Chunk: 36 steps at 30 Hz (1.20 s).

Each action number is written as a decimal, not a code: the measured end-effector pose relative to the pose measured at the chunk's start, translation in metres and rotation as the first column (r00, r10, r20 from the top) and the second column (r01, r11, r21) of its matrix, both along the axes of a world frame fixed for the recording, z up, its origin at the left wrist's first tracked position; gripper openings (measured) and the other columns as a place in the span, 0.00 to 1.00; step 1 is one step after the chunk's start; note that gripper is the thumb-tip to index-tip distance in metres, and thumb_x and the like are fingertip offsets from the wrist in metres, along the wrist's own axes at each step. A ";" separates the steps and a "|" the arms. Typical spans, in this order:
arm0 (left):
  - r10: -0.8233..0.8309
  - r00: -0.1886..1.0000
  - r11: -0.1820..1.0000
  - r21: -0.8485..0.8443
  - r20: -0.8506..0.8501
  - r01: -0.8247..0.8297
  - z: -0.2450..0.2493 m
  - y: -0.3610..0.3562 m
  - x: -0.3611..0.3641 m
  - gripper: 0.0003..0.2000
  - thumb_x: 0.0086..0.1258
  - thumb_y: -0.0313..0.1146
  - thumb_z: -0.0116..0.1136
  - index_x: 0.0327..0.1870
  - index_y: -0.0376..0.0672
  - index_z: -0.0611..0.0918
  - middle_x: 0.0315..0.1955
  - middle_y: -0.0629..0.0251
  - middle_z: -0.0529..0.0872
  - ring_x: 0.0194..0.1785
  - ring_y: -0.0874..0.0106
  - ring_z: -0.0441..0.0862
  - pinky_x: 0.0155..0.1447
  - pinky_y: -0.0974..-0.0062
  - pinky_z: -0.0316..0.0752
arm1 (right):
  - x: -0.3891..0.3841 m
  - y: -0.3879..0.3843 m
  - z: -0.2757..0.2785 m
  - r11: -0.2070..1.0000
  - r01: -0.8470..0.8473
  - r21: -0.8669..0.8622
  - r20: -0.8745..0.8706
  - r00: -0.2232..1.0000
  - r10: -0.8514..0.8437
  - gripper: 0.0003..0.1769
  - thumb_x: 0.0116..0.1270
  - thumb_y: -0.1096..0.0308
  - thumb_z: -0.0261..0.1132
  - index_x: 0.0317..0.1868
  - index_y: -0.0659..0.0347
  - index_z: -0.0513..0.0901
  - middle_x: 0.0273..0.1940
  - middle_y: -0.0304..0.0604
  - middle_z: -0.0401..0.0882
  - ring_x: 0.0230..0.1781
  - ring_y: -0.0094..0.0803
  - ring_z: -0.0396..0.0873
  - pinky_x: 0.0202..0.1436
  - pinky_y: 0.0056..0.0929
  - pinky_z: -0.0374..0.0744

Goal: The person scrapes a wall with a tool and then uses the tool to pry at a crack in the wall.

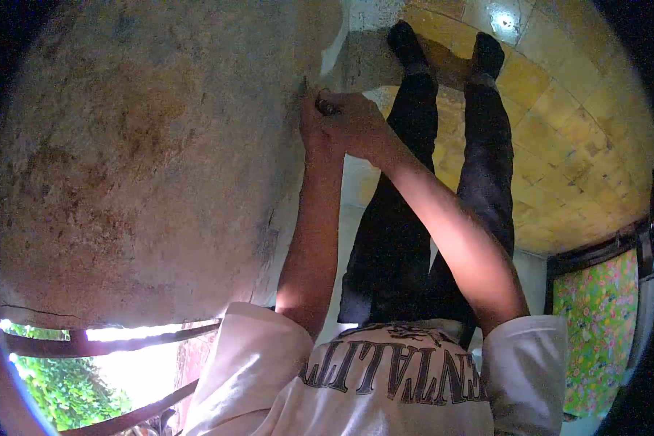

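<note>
Two bare hands meet at the right edge of a rough, brown-stained wall (pixel 138 160), and there is one small dark object (pixel 327 107) between them, held right against the plaster. The right hand (pixel 357 120) has its fingers curled and pinched on that object. The left hand (pixel 314 129) is bunched tight beside it with fingers pressed together, and it cannot be told whether it also grips the object. The object is mostly hidden by the fingers, so it cannot be identified. Below the hands, two legs in black trousers (pixel 414 218) end in two dark shoes (pixel 407 40) on a floor of yellow tiles (pixel 559 138). The person's white T-shirt (pixel 370 392) carries dark outlined capitals seen upside down, readable as "ENTALI", with the rest cut off by the folds and sleeves. One floral cloth (pixel 595 327) lies at the right, partly cut off by the lens rim. Two dark rails (pixel 72 340) cross green leaves (pixel 58 385) under the wall's lower edge.
</note>
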<state>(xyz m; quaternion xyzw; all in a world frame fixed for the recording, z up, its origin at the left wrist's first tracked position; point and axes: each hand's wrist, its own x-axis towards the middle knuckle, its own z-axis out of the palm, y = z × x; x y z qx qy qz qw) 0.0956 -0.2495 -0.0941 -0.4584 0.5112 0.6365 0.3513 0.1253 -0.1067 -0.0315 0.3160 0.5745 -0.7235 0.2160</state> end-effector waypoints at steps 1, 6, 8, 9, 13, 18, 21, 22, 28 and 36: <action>-0.031 0.998 0.999 0.019 -0.055 0.032 -0.013 -0.007 0.003 0.09 0.70 0.36 0.47 0.29 0.44 0.74 0.26 0.69 0.73 0.30 0.75 0.73 0.37 0.73 0.69 | 0.000 -0.001 -0.001 1.000 0.006 -0.012 0.038 0.999 -0.006 0.23 0.61 0.53 0.57 0.49 0.62 0.79 0.40 0.57 0.82 0.43 0.51 0.81 0.48 0.41 0.77; -0.144 0.976 0.982 -0.142 -0.161 0.121 0.018 0.015 0.006 0.08 0.69 0.37 0.49 0.32 0.43 0.75 0.27 0.69 0.74 0.32 0.76 0.73 0.39 0.74 0.69 | 0.010 -0.001 0.016 0.970 0.103 0.220 -0.205 0.977 -0.057 0.23 0.61 0.55 0.58 0.50 0.63 0.78 0.40 0.56 0.82 0.43 0.51 0.81 0.48 0.39 0.78; -0.040 0.999 0.990 -0.140 -0.030 0.036 0.013 0.003 0.003 0.08 0.69 0.36 0.50 0.32 0.43 0.75 0.27 0.70 0.73 0.33 0.76 0.72 0.40 0.75 0.69 | 0.004 0.005 0.018 0.997 0.062 0.056 -0.081 0.995 -0.057 0.22 0.60 0.58 0.58 0.50 0.63 0.78 0.41 0.56 0.82 0.44 0.50 0.81 0.49 0.38 0.78; -0.042 0.999 0.993 -0.113 -0.033 0.038 0.010 0.003 0.001 0.08 0.68 0.36 0.49 0.32 0.43 0.75 0.27 0.70 0.73 0.32 0.76 0.72 0.39 0.75 0.69 | -0.002 0.008 0.017 0.999 0.045 -0.029 -0.026 0.999 -0.046 0.21 0.60 0.59 0.58 0.50 0.64 0.78 0.42 0.56 0.82 0.45 0.50 0.81 0.49 0.37 0.78; -0.129 0.990 0.986 -0.114 -0.053 0.122 0.005 0.017 0.000 0.08 0.68 0.36 0.49 0.29 0.44 0.73 0.25 0.71 0.72 0.29 0.76 0.72 0.36 0.75 0.69 | -0.005 0.007 -0.004 0.997 -0.063 -0.036 0.080 0.995 0.066 0.21 0.58 0.61 0.58 0.49 0.64 0.79 0.40 0.57 0.82 0.45 0.50 0.80 0.49 0.38 0.77; -0.094 0.994 0.995 -0.030 -0.059 0.092 0.007 0.020 0.005 0.08 0.67 0.35 0.51 0.27 0.46 0.73 0.23 0.72 0.71 0.27 0.77 0.71 0.33 0.75 0.69 | 0.005 0.010 0.012 1.000 -0.001 -0.003 0.036 0.999 0.001 0.23 0.56 0.60 0.58 0.51 0.64 0.78 0.37 0.58 0.81 0.41 0.51 0.81 0.47 0.39 0.77; -0.042 0.996 0.999 -0.036 -0.080 0.039 0.004 0.017 0.003 0.09 0.67 0.36 0.52 0.26 0.46 0.73 0.22 0.72 0.71 0.26 0.77 0.71 0.32 0.76 0.69 | -0.003 -0.001 -0.025 0.989 -0.117 0.094 -0.010 0.993 0.119 0.24 0.55 0.63 0.58 0.52 0.63 0.77 0.39 0.58 0.81 0.42 0.50 0.81 0.49 0.39 0.77; -0.035 0.996 0.995 -0.093 -0.083 0.027 -0.006 0.015 0.005 0.09 0.67 0.36 0.51 0.26 0.46 0.73 0.23 0.72 0.71 0.27 0.77 0.71 0.32 0.76 0.68 | 0.000 -0.001 -0.025 0.997 -0.074 0.033 0.019 0.997 0.074 0.23 0.55 0.63 0.58 0.51 0.63 0.78 0.39 0.57 0.81 0.42 0.49 0.81 0.48 0.38 0.77; -0.109 0.992 0.967 -0.238 -0.062 0.092 0.001 0.019 0.007 0.09 0.66 0.36 0.51 0.27 0.45 0.73 0.23 0.72 0.71 0.28 0.76 0.71 0.33 0.76 0.68 | 0.009 0.010 0.006 0.999 -0.022 -0.039 0.041 0.999 0.023 0.23 0.56 0.64 0.58 0.51 0.65 0.77 0.36 0.56 0.82 0.37 0.40 0.83 0.45 0.35 0.78; -0.058 0.998 0.980 -0.190 -0.009 0.055 0.000 0.016 0.008 0.07 0.65 0.33 0.52 0.25 0.45 0.73 0.22 0.71 0.72 0.26 0.76 0.71 0.32 0.77 0.68 | 0.016 -0.001 -0.007 0.996 0.012 0.084 -0.071 0.997 -0.006 0.20 0.59 0.62 0.56 0.48 0.66 0.79 0.39 0.57 0.81 0.39 0.41 0.82 0.46 0.35 0.77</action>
